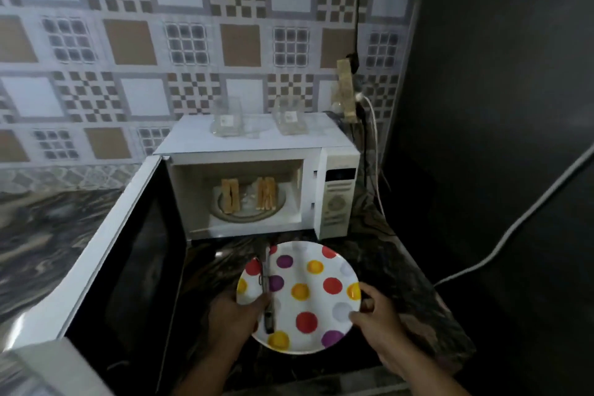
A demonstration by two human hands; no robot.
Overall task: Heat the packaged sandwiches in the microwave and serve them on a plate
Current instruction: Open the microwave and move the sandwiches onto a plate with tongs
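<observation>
The left hand (236,315) curls its fingers around the dark handle of a slim metal utensil, probably tongs (266,286), and also meets the left rim of a round white plate with red, yellow, purple and grey dots (299,296); the utensil lies across the plate's left part, its tip pointing toward the microwave. The right hand (376,318) pinches the plate's right rim, thumb on top, fingers underneath. The plate is near the front edge of the dark marbled stone counter (401,270), just in front of the white microwave oven (257,177). Its black-windowed door (128,251) swings wide open to the left. Inside, two toasted sandwiches (247,194) stand on edge, apart, on the glass turntable (249,212). Two clear empty plastic sandwich packages (257,120) sit on the microwave's top, toward its back edge. A patterned tile wall (160,42) rises behind the counter.
</observation>
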